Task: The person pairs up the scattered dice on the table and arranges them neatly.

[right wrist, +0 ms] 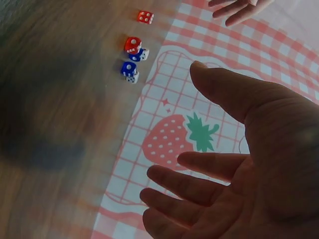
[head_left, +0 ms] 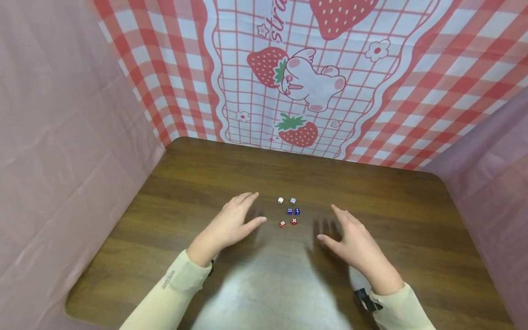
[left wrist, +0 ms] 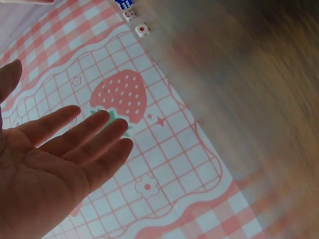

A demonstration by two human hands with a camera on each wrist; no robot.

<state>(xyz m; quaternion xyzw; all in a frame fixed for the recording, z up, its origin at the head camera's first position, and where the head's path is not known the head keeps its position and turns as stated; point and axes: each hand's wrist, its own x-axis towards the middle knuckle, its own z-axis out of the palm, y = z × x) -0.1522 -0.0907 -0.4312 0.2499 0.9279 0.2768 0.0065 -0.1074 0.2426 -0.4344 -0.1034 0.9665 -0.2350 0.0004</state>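
Several small dice lie in a loose group on the brown table: two white dice, one of them a white die [head_left: 280, 200] at the back left, two blue dice side by side, one a blue die [head_left: 289, 211], and two red dice nearest the front, one a red die [head_left: 294, 221]. My left hand [head_left: 231, 222] is to the left of the group, fingers extended and thumb apart, holding nothing. On the other side my right hand [head_left: 356, 240] is spread the same way, palm facing the dice, with nothing in it. Both hands are apart from the dice.
Behind the wooden table [head_left: 198, 174] hangs a red-and-white checked cloth [head_left: 185, 68] with printed strawberries. Pinkish curtains enclose the left side [head_left: 74, 160] and right side [head_left: 486, 151]. A dark strap [head_left: 367, 300] sits at the right wrist.
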